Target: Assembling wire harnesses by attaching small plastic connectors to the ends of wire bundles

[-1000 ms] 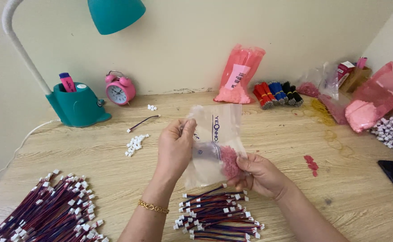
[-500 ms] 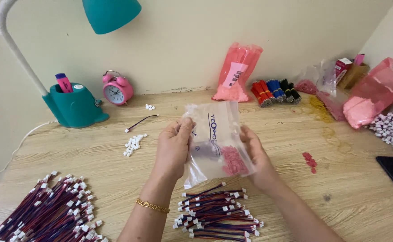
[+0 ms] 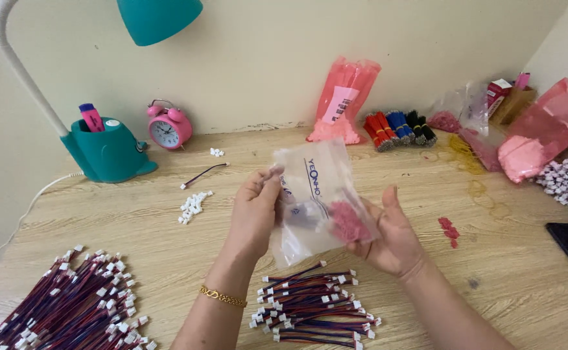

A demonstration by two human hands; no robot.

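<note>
Plastic bag [image 3: 319, 198], clear and holding a clump of small pink pieces in its lower corner, is lifted above the wooden table [image 3: 167, 259], over a pile of wire leads [image 3: 313, 304]. The left hand [image 3: 255, 210] pinches its upper edge with closed fingers, seemingly to keep it upright, while the right hand [image 3: 391, 236] cups it from beneath, palm open, supporting the contents. Farther back lie loose white connectors [image 3: 192, 206], a pink alarm clock [image 3: 168, 125] and a teal lamp base [image 3: 107, 150].
</note>
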